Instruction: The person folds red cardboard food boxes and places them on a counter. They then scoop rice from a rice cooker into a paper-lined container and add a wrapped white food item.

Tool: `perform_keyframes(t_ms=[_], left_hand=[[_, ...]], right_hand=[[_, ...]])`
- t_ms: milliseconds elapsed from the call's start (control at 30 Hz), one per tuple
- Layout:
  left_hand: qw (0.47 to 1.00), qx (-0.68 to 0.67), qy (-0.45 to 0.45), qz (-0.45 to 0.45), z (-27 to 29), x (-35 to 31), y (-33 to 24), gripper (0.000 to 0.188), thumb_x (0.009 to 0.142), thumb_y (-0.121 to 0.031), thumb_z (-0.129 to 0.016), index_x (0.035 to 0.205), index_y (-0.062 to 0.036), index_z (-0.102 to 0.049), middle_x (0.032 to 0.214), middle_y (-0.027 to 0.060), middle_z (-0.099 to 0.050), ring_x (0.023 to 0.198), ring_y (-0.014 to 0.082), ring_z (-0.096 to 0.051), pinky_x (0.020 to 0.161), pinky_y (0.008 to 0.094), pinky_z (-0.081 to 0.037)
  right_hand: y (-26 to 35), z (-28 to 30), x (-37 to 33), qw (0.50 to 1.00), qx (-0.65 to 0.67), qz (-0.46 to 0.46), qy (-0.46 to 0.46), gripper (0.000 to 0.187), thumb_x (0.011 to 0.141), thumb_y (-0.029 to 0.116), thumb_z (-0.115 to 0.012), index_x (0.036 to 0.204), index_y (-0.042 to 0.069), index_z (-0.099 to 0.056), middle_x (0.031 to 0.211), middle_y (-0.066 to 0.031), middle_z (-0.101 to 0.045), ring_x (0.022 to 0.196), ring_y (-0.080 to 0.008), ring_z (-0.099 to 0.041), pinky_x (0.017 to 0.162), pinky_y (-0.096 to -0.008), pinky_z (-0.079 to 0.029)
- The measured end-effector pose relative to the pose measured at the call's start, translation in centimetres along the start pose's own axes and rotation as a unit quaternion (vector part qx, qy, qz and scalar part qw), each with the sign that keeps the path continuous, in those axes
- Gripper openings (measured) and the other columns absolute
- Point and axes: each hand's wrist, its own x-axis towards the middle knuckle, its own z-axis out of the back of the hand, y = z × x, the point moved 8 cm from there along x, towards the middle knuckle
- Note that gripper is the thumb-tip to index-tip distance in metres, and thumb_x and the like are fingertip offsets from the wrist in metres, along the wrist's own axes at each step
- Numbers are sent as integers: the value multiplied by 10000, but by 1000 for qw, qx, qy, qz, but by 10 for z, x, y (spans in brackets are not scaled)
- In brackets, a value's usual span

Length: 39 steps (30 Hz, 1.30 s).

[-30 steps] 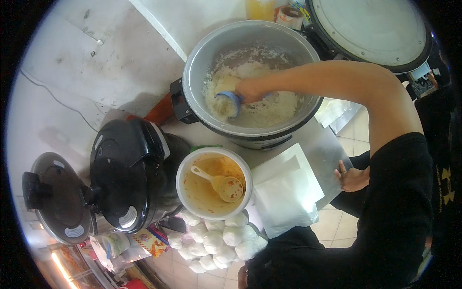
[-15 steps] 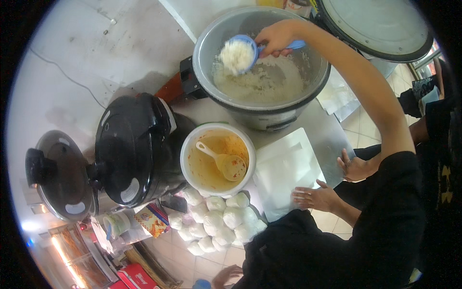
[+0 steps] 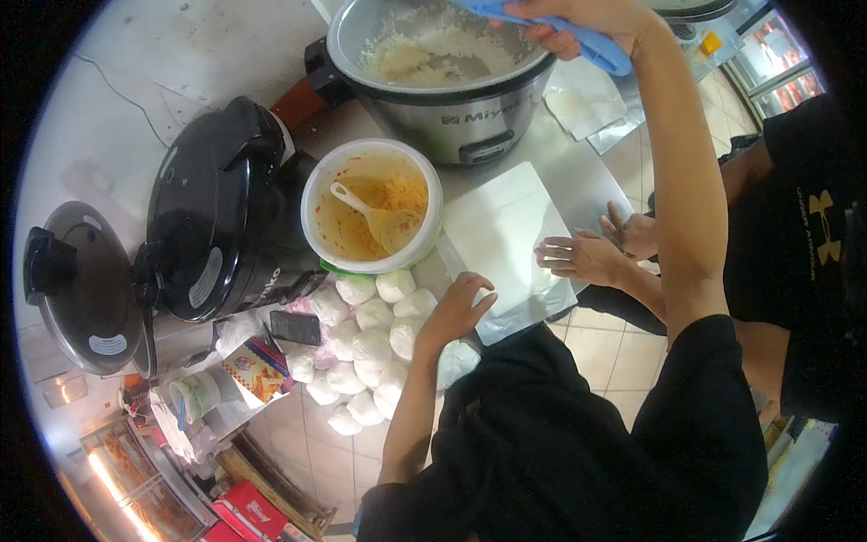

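Note:
My right hand (image 3: 551,23), at the top edge, is closed round the handle of a blue scoop (image 3: 601,47). The scoop's bowl is mostly cut off by the frame, so its contents are hidden. Under it stands a large silver rice cooker pot (image 3: 492,122) with white rice (image 3: 406,59) inside. My left hand (image 3: 459,312) is at the near left edge of a stack of white paper sheets (image 3: 506,212), fingers stretched out with nothing seen in them. A co-worker's hand (image 3: 582,257) lies over the right edge of the sheets, the other hand (image 3: 629,233) just beyond.
A white tub (image 3: 313,212) holds orange-flecked food and a cream ladle (image 3: 397,230). Several white wrapped bundles (image 3: 370,348) are piled nearer me. A black lidded cooker (image 3: 203,217) and a phone (image 3: 295,328) are at left. The co-worker stands close on the right.
The view has shifted, so the pot sits higher in the picture. My left hand has come up from the lower edge to the sheets. The scoop, earlier heaped with rice, is now mostly out of frame.

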Motion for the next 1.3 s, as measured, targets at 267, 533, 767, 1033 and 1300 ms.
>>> perform_keyframes(t_ms=[267,533,767,1033,1300], left_hand=[[996,-49,31,-61,24,20,-57,341,985,-220,-675,1276,-62,-594,1313,169,-544,1238,317,-566,1039,412,-487],[936,-206,-284,-26,81,132,-111,796,961,-55,-653,1599,-17,-179,1605,241,-185,1433,414,-418,1121,467,-465],[904,-177,-388,16,87,155,-114,977,876,33,-680,1627,-13,-57,1655,290,34,1504,507,-219,1112,522,-440],[936,-94,-338,35,105,141,-114,884,898,-10,-689,1614,2,-170,1652,312,65,1467,521,-304,1088,505,-467],[949,-95,-292,76,108,143,-119,879,910,-35,-702,1584,82,-151,1628,364,66,1443,528,-335,1082,485,-476]], right_hand=[[27,56,57,865,-497,-52,-45,460,951,332,-705,1310,71,-586,861,-44,-678,641,-163,-605,554,-314,-488],[0,44,167,555,-828,-73,13,259,835,212,-771,1058,80,-767,854,-88,-739,677,-254,-701,603,-387,-553],[-62,31,236,443,-887,-65,115,272,776,211,-805,1030,115,-814,1057,-119,-770,996,-297,-730,804,-437,-569],[-83,-5,244,450,-867,-19,213,230,800,194,-760,1024,175,-811,1007,-63,-775,926,-277,-732,748,-439,-575],[-86,-57,235,502,-821,-20,272,148,822,232,-739,934,153,-796,907,-50,-770,827,-250,-733,716,-433,-578]])
